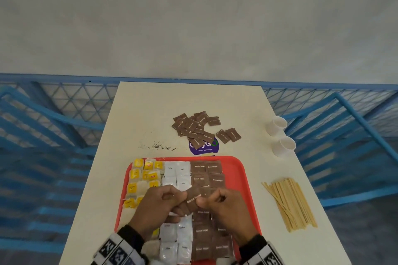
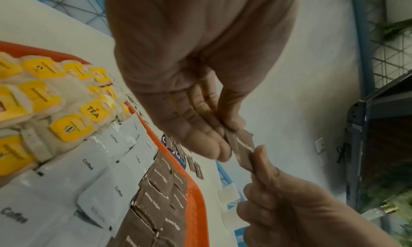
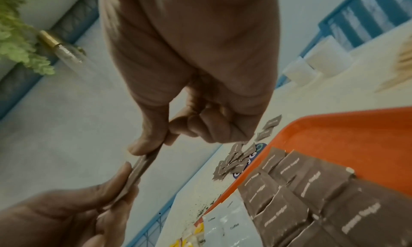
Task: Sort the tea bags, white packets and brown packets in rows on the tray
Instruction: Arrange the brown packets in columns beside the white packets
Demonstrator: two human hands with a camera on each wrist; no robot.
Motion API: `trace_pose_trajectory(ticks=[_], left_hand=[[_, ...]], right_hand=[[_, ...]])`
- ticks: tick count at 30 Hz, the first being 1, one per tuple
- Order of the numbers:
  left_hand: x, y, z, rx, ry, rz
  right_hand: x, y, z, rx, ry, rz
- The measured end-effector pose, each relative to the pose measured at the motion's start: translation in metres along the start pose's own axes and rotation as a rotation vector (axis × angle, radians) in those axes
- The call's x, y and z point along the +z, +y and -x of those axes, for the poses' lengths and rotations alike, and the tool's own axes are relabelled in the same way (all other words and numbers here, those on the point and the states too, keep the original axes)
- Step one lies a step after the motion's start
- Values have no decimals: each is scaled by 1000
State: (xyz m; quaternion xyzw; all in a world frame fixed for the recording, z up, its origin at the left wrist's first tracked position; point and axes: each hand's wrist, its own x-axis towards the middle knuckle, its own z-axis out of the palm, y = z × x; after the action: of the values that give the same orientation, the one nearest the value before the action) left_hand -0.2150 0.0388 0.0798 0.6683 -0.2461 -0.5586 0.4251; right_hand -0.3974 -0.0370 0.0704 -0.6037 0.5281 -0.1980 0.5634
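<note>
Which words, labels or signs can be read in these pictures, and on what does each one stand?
"Brown sugar": on the held brown packet, pinched by the left hand and right hand, and on the brown packets on the tray.
"Coffee": on the white packets.
"TEA": on a yellow tea bag tag.
"Clean as you go": on the round sticker; its larger word is half covered, unreadable.
Other tea tags: too blurred to read.

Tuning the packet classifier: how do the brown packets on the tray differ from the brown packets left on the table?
The brown packets on the tray lie flat in neat rows beside the white packets; the brown packets on the table sit in a loose, overlapping heap at mixed angles beyond the tray, some covering a purple sticker. Both show the same brown wrapper with white "Brown sugar" print.
</note>
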Motion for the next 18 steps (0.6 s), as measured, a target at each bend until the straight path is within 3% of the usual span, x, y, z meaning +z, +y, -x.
trace_pose_trajectory(ticks=[5,10,18], left_hand=[[-1,0,-3,32,-20,-78],[-3,-2,-1,-4,-178,-179],[-5,-34,3,-136,-487,-400]], right_hand=[[-2,2,5,-14,-57,12],[4,5,10,-77,-13,-83],[15,54,30,198,23,-94]])
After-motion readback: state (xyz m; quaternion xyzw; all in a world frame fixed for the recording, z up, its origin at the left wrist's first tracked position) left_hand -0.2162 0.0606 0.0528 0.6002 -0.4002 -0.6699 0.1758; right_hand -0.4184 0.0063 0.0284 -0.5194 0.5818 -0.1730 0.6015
